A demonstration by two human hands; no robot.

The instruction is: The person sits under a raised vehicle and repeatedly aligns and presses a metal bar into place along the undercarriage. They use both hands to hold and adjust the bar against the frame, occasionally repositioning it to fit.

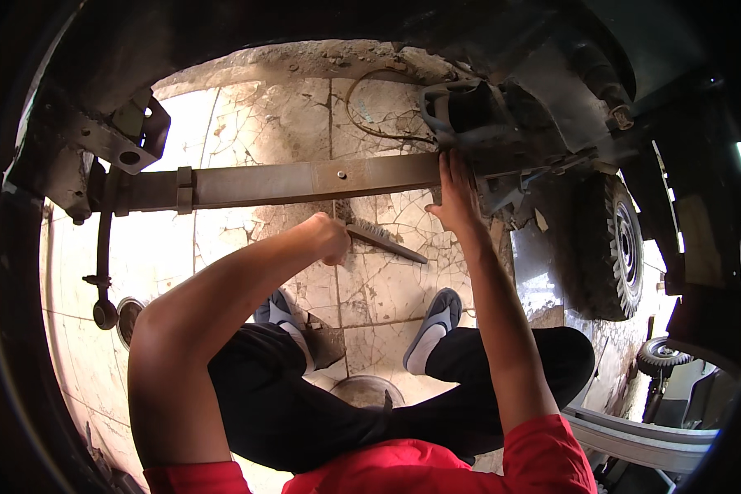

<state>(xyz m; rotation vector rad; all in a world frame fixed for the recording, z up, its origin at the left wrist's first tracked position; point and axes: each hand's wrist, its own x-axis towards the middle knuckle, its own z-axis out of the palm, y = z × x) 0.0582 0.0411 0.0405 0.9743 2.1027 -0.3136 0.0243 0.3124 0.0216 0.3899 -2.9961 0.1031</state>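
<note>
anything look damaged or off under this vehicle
The floor tiles beneath are heavily cracked all over. A thin cable hangs in a loose loop above the leaf spring. The right hand rests on the spring; the left hand holds a wire brush.

Left hand (331, 237) fisted, forearm bent up from the elbow; right hand (457, 193) open, fingers extended upward, arm stretched straight.
</note>
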